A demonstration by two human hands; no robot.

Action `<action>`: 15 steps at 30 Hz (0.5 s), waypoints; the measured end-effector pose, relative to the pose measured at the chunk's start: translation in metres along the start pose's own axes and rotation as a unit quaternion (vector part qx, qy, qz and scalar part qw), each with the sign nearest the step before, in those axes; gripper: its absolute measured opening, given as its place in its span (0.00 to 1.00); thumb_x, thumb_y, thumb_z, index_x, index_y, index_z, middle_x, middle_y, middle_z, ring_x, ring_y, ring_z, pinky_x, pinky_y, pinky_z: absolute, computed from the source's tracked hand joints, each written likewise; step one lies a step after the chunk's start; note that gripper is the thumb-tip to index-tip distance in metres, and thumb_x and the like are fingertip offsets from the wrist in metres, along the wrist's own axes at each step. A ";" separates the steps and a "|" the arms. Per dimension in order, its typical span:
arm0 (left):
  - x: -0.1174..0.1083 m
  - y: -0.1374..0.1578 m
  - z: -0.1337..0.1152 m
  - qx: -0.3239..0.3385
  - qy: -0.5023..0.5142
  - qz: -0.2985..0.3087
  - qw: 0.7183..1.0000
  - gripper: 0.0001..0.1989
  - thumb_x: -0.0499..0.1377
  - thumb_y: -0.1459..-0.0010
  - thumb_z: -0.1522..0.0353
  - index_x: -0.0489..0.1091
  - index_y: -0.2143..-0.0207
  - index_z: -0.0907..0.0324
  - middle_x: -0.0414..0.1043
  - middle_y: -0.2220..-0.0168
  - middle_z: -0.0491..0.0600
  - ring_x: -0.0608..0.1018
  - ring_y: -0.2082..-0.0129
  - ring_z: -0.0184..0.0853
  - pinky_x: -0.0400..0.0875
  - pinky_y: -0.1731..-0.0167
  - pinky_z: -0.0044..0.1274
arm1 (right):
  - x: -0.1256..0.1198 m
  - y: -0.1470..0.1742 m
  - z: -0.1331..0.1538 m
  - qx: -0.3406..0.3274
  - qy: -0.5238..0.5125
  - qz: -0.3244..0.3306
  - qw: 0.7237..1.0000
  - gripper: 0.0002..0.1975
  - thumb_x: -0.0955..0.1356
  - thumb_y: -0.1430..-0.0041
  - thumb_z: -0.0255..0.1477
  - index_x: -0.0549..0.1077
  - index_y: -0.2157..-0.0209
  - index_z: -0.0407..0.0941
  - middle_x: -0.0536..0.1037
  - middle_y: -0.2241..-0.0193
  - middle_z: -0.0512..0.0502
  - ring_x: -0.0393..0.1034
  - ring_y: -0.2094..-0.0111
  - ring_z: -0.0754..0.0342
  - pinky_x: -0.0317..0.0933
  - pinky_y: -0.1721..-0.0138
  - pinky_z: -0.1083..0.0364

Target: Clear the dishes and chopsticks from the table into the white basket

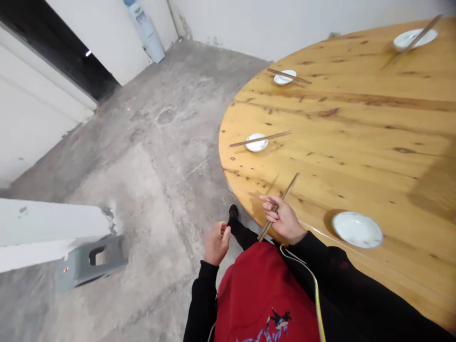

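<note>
Head view, chopsticks [290, 187] in right grip [284, 220], mid-length; both ends protruding

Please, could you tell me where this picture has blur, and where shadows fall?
In the head view, the left grip looks blurred, the right grip and its chopsticks somewhat clearer; same view, the near plate casts a shadow toward its left, a broader one darkens the table at right, the grey stool looks soft.

Worn on the person's head, the single camera faces forward and steeply down over the nearby left hand [216, 243] and right hand [283, 219], the desk [356, 135] filling the right, the floor [192, 128] the left and the white wall [242, 28] farther off above.
</note>
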State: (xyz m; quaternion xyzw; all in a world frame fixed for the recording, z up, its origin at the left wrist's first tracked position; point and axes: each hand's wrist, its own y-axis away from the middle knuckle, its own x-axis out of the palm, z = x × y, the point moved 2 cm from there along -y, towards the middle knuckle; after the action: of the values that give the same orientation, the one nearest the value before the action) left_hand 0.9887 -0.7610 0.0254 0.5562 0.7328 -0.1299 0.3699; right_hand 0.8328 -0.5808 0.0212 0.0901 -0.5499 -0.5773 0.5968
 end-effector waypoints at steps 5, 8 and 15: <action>-0.054 -0.140 -0.011 0.085 -0.084 -0.018 0.993 0.10 0.52 0.31 0.65 0.70 0.54 0.59 0.78 0.58 0.54 0.81 0.60 0.37 0.74 0.59 0.27 | 0.029 -0.048 -0.005 0.005 -0.057 -0.013 0.998 0.07 0.64 0.38 0.24 0.75 0.67 0.40 0.64 0.83 0.55 0.42 0.89 0.66 0.42 0.91 0.65; -0.063 -0.218 -0.026 0.153 -0.127 -0.002 0.980 0.12 0.52 0.31 0.67 0.69 0.49 0.59 0.75 0.53 0.57 0.80 0.57 0.38 0.76 0.56 0.28 | 0.049 -0.072 -0.009 -0.006 -0.096 -0.022 0.995 0.06 0.66 0.41 0.24 0.75 0.68 0.40 0.66 0.82 0.54 0.42 0.88 0.66 0.42 0.91 0.65; -0.041 -0.323 -0.065 0.257 -0.204 0.011 0.945 0.21 0.55 0.33 0.68 0.65 0.40 0.64 0.69 0.42 0.65 0.71 0.40 0.48 0.67 0.40 0.37 | 0.100 -0.101 0.001 -0.043 -0.109 -0.026 0.993 0.04 0.69 0.45 0.25 0.76 0.68 0.39 0.68 0.81 0.53 0.43 0.87 0.66 0.41 0.90 0.65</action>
State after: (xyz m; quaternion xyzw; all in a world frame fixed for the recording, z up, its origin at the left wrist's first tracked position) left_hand 0.6733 -0.8632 0.0269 0.6019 0.5771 -0.4202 0.3579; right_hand 0.7455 -0.6906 0.0021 0.0154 -0.5833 -0.6225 0.5216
